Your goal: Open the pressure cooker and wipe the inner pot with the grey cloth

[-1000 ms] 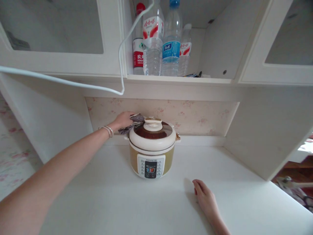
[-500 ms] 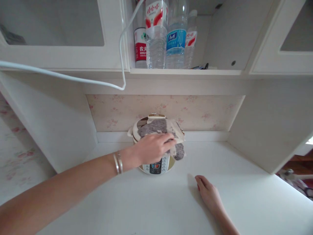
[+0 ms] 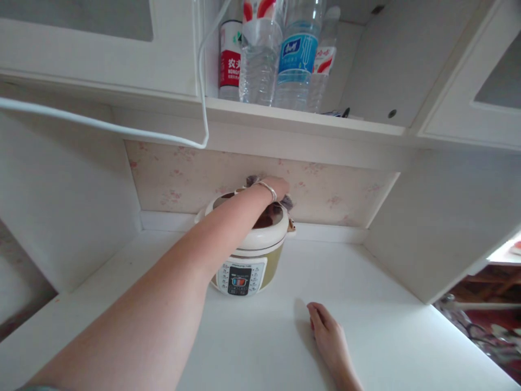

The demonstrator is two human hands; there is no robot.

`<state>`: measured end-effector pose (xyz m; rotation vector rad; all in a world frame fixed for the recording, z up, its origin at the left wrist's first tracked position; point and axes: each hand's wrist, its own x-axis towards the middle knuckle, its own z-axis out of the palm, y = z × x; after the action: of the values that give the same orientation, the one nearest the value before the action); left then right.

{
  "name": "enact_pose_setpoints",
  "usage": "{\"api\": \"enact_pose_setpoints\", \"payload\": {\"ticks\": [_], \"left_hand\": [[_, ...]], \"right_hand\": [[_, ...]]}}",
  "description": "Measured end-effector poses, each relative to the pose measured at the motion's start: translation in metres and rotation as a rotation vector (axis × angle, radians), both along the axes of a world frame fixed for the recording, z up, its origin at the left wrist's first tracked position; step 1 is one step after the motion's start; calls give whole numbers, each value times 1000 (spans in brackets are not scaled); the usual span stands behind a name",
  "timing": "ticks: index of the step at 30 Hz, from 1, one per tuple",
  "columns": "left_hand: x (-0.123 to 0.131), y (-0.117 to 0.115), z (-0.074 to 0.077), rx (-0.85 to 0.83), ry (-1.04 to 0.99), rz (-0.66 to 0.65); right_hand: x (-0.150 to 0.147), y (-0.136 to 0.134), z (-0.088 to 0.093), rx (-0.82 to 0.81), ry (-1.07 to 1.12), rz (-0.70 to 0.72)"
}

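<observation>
A white and olive electric cooker (image 3: 248,260) with a brown lid stands on the white counter (image 3: 366,304) against the flowered back wall. My left hand (image 3: 279,186) reaches over the lid to its far right side and is closed on a grey patterned cloth (image 3: 286,203), which peeks out beside the wrist; the fingers are mostly hidden behind the hand. Bracelets ring that wrist. My right hand (image 3: 328,331) lies flat on the counter in front and right of the cooker, fingers stretched out, holding nothing.
Above, an open cupboard shelf holds several plastic water bottles (image 3: 280,54). A white cable (image 3: 122,127) hangs from the shelf and runs left under the upper cupboards. White side panels close the niche on the left and right (image 3: 439,217).
My left hand has carried the cloth from the cooker's back left, across the lid front, to its back right. The view has shifted slightly. My right hand stays flat on the counter.
</observation>
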<state>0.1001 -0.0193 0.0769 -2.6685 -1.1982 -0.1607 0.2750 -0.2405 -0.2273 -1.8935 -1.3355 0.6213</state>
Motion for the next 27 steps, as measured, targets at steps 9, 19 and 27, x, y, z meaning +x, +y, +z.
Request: {"api": "enact_pose_setpoints", "payload": {"ticks": [9, 19, 27], "left_hand": [[-110, 38, 22, -125, -228, 183], [-218, -32, -22, -275, -425, 169], [-211, -124, -40, -92, -450, 48]], "right_hand": [[4, 6, -4, -10, 4, 18], [1, 6, 0, -47, -77, 28], [-3, 7, -4, -48, -74, 29]]}}
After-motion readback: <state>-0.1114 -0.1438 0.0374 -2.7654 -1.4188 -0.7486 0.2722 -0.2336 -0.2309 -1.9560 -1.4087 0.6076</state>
